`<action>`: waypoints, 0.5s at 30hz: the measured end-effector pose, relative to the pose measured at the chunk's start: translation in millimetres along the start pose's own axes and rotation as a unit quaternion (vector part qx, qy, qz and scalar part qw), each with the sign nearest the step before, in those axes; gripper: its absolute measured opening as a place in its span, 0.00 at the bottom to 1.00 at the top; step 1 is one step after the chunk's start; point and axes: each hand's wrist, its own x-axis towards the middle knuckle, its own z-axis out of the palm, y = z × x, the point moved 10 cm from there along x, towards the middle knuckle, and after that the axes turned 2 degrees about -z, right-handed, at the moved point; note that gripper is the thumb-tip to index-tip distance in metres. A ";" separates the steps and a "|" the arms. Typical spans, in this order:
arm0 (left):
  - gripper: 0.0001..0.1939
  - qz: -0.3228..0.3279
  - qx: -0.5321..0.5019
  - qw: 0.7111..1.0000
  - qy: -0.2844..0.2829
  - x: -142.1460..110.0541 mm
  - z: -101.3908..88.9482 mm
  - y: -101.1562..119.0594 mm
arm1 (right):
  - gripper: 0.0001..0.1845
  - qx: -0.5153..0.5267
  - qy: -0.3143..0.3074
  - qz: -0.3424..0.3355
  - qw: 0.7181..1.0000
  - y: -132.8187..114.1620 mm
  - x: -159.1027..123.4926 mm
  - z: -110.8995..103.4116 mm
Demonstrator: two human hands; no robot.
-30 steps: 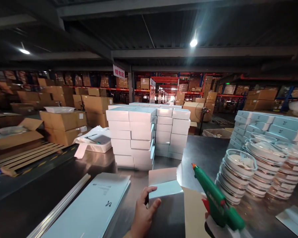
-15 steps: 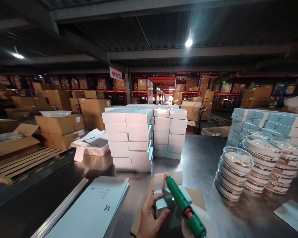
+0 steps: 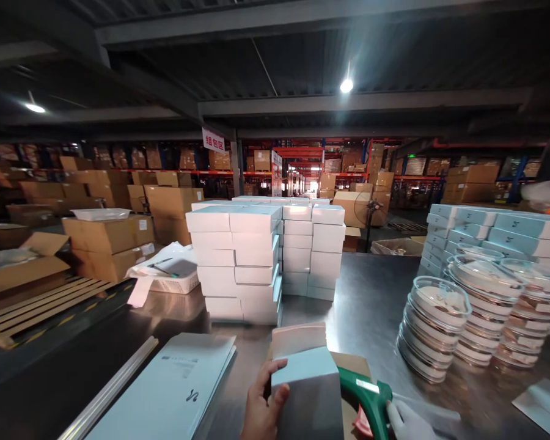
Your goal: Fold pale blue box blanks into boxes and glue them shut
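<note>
My left hand [image 3: 263,400] is closed on the left side of a small white box [image 3: 305,385], with fingers and thumb against its near edges. A raised flap [image 3: 299,340] stands at the box's far side. Just right of the box, partly hidden by it, is a green hot glue gun [image 3: 369,391], its nozzle end out of sight. My right hand [image 3: 407,421], in a white glove, is at the rear of the glue gun's handle; its fingers are blurred and partly cut off by the frame. Brown cardboard [image 3: 355,365] lies under the box.
White boxes [image 3: 236,263] are stacked ahead on the metal table [image 3: 366,293]. Stacked round glass dishes [image 3: 435,330] stand at right, with more boxes [image 3: 486,229] behind. Printed white sheets [image 3: 169,385] and clear strips [image 3: 110,391] lie at left. A white basket [image 3: 176,281] sits at the far-left edge.
The glue gun has gone from above the flap down to the right of the box, now lying sideways. My right hand has moved right with it. The box appears higher and closer.
</note>
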 end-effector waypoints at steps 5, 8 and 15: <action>0.35 0.005 -0.007 0.999 -0.032 1.3 3.9 -7.7 | 0.43 0.158 -0.094 -0.117 0.976 -81.2 5.8 49.5; 0.30 -0.003 -0.047 0.998 -0.053 2.2 5.3 -14.7 | 0.50 0.214 -0.211 -0.182 0.936 -147.5 -7.2 91.4; 0.23 0.118 -0.108 0.985 -0.070 2.6 1.5 11.6 | 0.32 0.085 -0.263 -0.266 0.923 -157.6 -20.8 85.1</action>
